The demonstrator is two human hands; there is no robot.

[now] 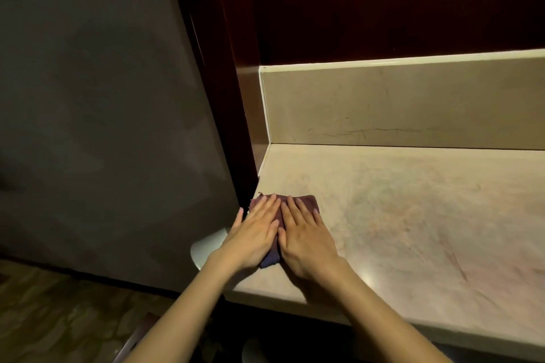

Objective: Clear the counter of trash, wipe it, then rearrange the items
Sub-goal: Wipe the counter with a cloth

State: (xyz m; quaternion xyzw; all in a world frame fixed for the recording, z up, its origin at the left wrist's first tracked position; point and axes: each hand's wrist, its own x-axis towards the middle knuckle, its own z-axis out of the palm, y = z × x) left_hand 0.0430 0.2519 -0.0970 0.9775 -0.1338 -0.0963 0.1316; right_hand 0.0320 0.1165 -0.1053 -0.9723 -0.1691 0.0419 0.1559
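The fingers (pixel 267 205) of the left hand (pixel 253 233) lie straight and close together, flat on a dark maroon cloth (pixel 306 200), with the thumb held out to the left, off the cloth. The fingers (pixel 298 209) of the right hand (pixel 308 240) are straight too, slightly spread, and press down on the same cloth just beside the left hand. The two hands touch along their inner edges. The cloth is folded and lies at the near left corner of the bench (pixel 413 200), mostly covered by the hands; its far edge shows past the fingertips and a bluish end pokes out between the wrists. The bench is pale, mottled stone with a low upstand (pixel 398 106) of the same stone along its far side. Dark red wood panelling (pixel 383 3) rises above that. To the left stands a large grey panel (pixel 103 97), and a pale rounded object (pixel 206 244) sits under the left wrist, near the bench's left end.
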